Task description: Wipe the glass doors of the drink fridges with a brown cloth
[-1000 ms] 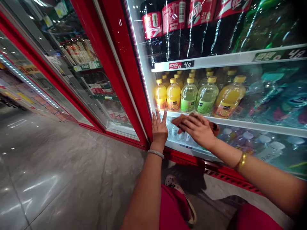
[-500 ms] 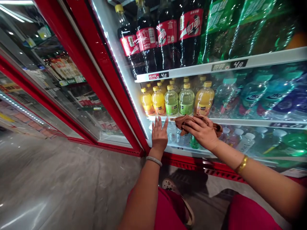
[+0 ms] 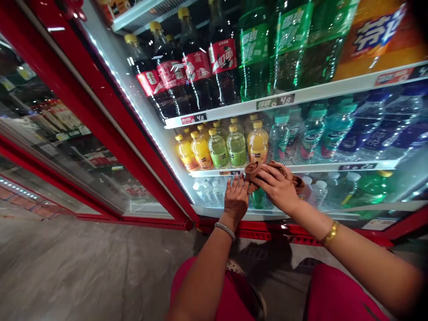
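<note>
My right hand (image 3: pixel 279 187) presses a crumpled brown cloth (image 3: pixel 252 169) against the glass front of a drinks cooler, its fingers bent over the cloth. Just left of it, my left hand (image 3: pixel 236 196) rests flat on the glass with fingers stretched out. Its fingertips are beside the cloth's left edge; whether they touch it I cannot tell. Behind the glass, level with the cloth, runs a white shelf edge (image 3: pixel 321 166). On that shelf stand yellow juice bottles (image 3: pixel 199 150) and green juice bottles (image 3: pixel 218 149). Part of the cloth is hidden under my right hand.
Cola bottles (image 3: pixel 195 67) and large green soda bottles (image 3: pixel 254 53) fill the shelf above. A red door frame (image 3: pixel 110 120) slants along the left, with another glass door beyond it. Below are the cooler's red base (image 3: pixel 254 235), the grey floor (image 3: pixel 83 267) and my knees.
My left hand has moved right along the glass, closer to the cloth. My right hand stays on the cloth. The view has shifted, showing more of the cooler's right side.
</note>
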Demonstrator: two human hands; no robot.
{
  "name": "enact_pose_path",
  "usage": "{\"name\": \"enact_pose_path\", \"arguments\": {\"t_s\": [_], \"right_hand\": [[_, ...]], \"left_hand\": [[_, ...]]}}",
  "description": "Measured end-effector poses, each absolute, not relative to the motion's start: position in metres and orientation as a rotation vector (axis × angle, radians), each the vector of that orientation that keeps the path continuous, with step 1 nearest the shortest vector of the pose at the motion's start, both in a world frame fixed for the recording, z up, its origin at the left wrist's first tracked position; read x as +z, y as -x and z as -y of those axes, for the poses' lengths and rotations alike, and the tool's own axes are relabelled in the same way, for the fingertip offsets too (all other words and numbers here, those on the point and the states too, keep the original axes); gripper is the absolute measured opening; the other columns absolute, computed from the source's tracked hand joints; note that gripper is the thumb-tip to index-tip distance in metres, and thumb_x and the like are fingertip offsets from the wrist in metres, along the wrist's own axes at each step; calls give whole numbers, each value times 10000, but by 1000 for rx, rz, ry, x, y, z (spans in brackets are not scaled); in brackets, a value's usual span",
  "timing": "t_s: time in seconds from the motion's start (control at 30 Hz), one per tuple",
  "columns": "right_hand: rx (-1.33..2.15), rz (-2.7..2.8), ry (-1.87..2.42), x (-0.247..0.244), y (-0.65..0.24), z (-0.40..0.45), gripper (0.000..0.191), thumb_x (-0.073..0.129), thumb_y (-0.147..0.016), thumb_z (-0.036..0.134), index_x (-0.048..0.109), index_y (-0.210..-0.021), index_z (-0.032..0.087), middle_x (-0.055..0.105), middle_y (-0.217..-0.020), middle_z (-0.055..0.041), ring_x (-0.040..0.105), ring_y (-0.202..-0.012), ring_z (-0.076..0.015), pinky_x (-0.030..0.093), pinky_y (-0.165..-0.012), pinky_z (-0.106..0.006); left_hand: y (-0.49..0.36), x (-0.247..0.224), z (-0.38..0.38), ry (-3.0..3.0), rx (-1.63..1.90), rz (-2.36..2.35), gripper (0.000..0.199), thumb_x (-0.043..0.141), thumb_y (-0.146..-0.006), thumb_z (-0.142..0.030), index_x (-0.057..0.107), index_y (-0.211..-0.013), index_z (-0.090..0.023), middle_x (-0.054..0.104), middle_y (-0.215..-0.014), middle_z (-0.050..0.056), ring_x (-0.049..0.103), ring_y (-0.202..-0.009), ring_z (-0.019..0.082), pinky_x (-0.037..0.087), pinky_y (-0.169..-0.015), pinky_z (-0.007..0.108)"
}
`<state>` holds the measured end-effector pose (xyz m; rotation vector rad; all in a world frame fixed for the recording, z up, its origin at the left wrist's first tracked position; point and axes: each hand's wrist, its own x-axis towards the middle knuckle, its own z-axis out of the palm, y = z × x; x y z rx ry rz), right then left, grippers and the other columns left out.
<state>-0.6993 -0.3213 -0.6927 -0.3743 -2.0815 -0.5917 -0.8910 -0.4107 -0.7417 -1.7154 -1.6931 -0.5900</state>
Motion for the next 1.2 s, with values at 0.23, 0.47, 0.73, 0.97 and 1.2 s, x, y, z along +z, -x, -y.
{"name": "enact_pose_path", "arguments": {"t_s": [0.23,0.47,0.73,0.97,1.2], "right_hand": [[-612,2104,160,-724,679,316,310,576,-980,113,703,-1172,321,774,-1193,90,642,-1239,-150,326,-1283,-438],[-428,2068,396,-716,641,300,444,605,-942,82,662,-1304,333,660,-1445,-26,423,-1524,-258,215,-1305,-623],[-449,2121,375,-768,627,295,439,579,-955,107,665,-1303,361,698,-1381,5,464,-1490,-225,242,-1323,-562],[-576,2192,427,-745,590,289,409,530,-972,100,703,-1268,324,705,-1376,-37,466,-1486,-245,239,-1312,-563],[-623,2227,524,-689,556,283,495,521,-978,106,607,-1438,270,633,-1482,-62,451,-1500,-215,432,-1221,-471]], "left_hand": [[859,-736,403,1623,-576,1782,696,625,-956,-229,398,-1605,-123,334,-1670,238,331,-1564,369,351,-1269,569],[830,-751,395,1807,-479,1751,570,527,-988,-200,484,-1555,-156,430,-1643,182,355,-1568,295,283,-1305,548],[811,-745,380,1803,-495,1820,684,609,-950,-272,422,-1598,-153,348,-1681,185,320,-1572,381,303,-1283,604],[779,-746,370,1843,-610,1777,691,523,-966,-204,346,-1630,-137,339,-1688,161,324,-1582,275,281,-1313,505],[743,-719,348,1862,-795,1673,740,504,-961,-160,260,-1659,-150,278,-1710,155,250,-1604,274,222,-1325,541]]}}
